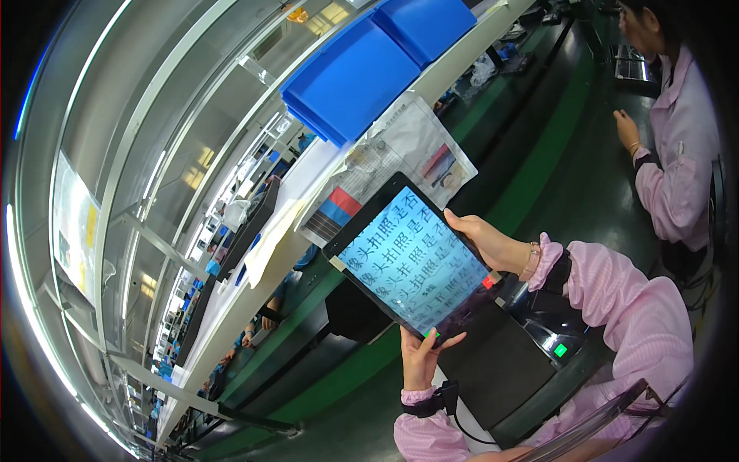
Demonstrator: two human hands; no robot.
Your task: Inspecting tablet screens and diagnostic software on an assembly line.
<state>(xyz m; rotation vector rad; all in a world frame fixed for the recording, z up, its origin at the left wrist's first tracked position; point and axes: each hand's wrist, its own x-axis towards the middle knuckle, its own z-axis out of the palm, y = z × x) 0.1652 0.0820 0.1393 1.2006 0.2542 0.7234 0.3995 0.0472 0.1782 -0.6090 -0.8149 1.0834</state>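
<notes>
A black-framed tablet (409,254) is held up in front of me at a tilt, its bright pale-blue screen covered with rows of large dark characters. My right hand (493,242) grips its right edge, the thumb lying along the frame and the other fingers hidden behind. At the lower edge my left hand (420,360) is closed on the tablet, with finger and thumb tips near a small green mark. Pink sleeves cover both forearms, and black bands circle both wrists. One band (431,400) has a cable leading from it.
Blue bins (354,73) stand on a white shelf at the top. Printed sheets (423,146) hang below them. Beneath the tablet are a dark mat (493,369) and a glossy black device (550,327) with a green light. At the upper right, a person in pink (677,146) sits working.
</notes>
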